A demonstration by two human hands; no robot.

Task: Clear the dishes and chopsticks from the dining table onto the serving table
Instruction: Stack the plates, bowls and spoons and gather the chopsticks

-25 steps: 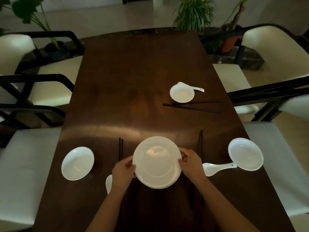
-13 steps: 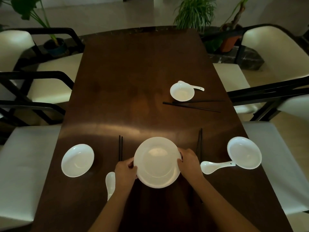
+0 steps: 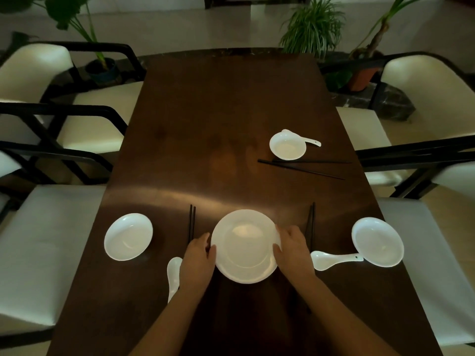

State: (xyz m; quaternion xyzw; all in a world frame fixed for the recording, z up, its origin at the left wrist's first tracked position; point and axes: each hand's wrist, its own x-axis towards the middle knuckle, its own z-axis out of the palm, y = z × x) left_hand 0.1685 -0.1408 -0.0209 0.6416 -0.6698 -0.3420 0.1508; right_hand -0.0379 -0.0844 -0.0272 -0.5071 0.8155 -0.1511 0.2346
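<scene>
A stack of white plates sits near the front of the dark wooden dining table. My left hand grips its left rim and my right hand grips its right rim. Black chopsticks lie left of the stack, another pair lies right of it, partly behind my right hand. A white dish lies at the left, a white dish at the right with a spoon. Another spoon lies by my left wrist. Farther back are a small bowl, a spoon and crossed chopsticks.
White-cushioned chairs with black frames stand along both sides, such as a left chair and a right chair. Potted plants stand beyond the table's far end. The serving table is not in view.
Both hands stay on the plate stack's rim. The stack has shifted slightly away from me, and the view has tilted a little.
</scene>
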